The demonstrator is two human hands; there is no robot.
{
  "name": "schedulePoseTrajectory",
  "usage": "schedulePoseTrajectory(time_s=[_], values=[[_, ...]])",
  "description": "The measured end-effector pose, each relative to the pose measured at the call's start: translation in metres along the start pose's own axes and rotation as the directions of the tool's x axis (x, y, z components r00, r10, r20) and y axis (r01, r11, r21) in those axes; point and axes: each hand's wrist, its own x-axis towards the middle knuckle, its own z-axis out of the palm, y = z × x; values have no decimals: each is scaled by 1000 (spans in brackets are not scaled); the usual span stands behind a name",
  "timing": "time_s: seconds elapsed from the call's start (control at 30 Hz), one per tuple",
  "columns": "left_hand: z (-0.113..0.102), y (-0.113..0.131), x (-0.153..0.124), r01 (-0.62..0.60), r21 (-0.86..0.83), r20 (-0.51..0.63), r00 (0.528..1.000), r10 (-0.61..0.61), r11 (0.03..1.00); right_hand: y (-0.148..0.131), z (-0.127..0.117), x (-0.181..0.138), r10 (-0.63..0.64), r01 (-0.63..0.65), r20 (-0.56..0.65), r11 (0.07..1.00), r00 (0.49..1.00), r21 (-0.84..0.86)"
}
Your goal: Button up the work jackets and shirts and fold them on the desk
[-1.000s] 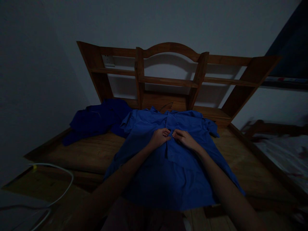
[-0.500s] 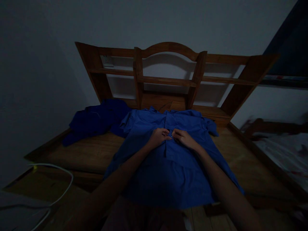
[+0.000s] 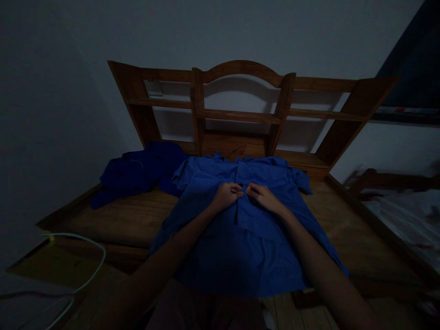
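Note:
A blue short-sleeved shirt (image 3: pixel 220 238) lies spread front-up on a wooden bed platform (image 3: pixel 123 220), collar toward the headboard. My left hand (image 3: pixel 227 196) and my right hand (image 3: pixel 263 197) meet at the shirt's front placket, just below the collar. Both have their fingers curled and pinching the cloth edges there, fingertips nearly touching. What sits between the fingertips is too small and dark to make out. My forearms stretch over the lower half of the shirt.
A darker blue garment (image 3: pixel 137 172) lies crumpled at the back left of the platform. A wooden headboard with shelves (image 3: pixel 240 110) stands against the wall. A white cable (image 3: pixel 85 261) loops at the lower left. Another bed (image 3: pixel 405 215) is on the right.
The open gap in the placket below my hands has narrowed. Both hands stay at the same spot with small finger movements.

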Motion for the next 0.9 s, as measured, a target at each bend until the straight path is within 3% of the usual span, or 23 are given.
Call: schedulePoseTrajectory(time_s=[0.9], values=[[1, 3, -1, 44, -60, 44, 998, -41, 997, -4, -1, -2, -23, 21, -9, 992, 1000, -126]])
